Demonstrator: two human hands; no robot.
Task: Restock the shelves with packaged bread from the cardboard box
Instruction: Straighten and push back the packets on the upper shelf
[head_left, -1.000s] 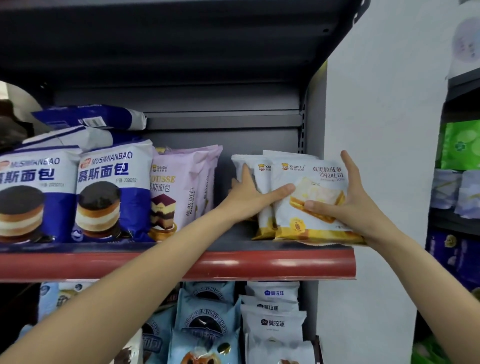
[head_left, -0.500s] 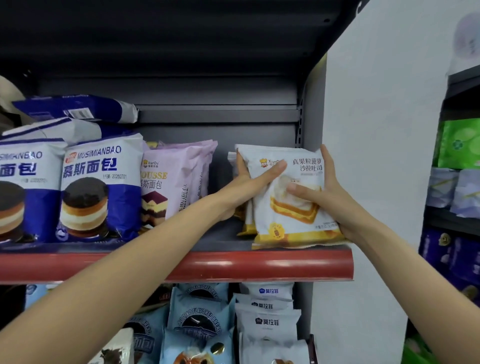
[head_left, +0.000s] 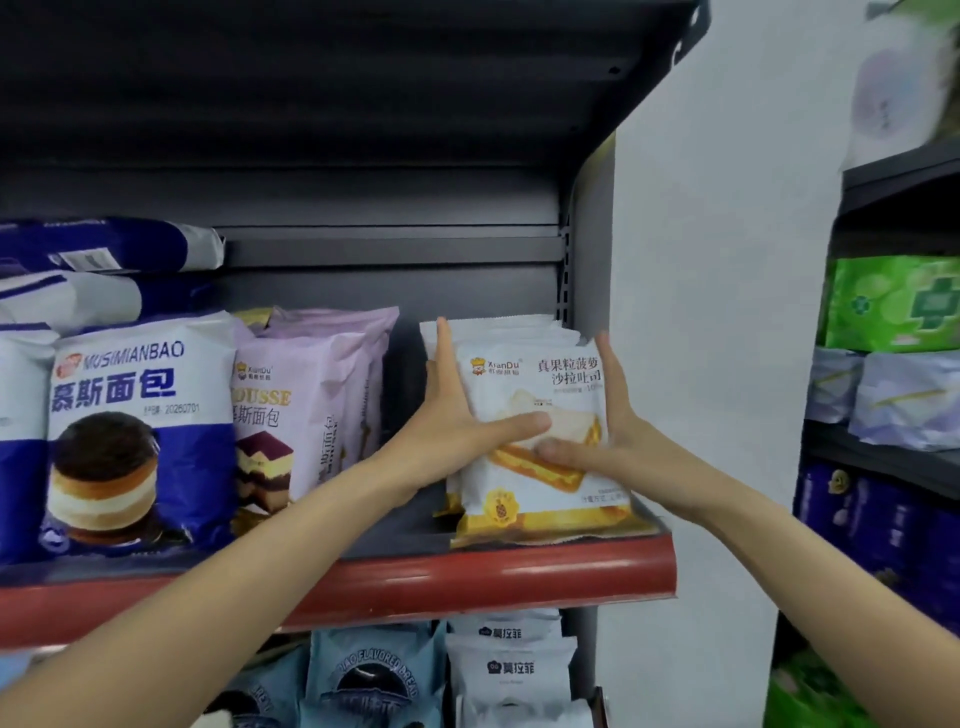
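Note:
A white-and-yellow bread packet (head_left: 530, 374) stands upright at the right end of the red-edged shelf (head_left: 467, 577), in front of a few more of the same kind. My left hand (head_left: 457, 436) grips the stack's left side, fingers pointing up along it and thumb laid across the front. On the right side, my right hand (head_left: 608, 441) holds it the same way, its thumb just under the left one. The cardboard box is out of view.
Purple mousse bread packets (head_left: 306, 405) and blue ones (head_left: 140, 426) fill the shelf to the left, with a dark gap between them and the stack. White packets (head_left: 511, 670) sit on the shelf below. A white wall (head_left: 717, 312) and another rack with green packs (head_left: 893, 312) are on the right.
The front packet was tilted and pulled leftward half a second ago; now both hands have set it upright and squared it against the packets behind, thumbs meeting on its front.

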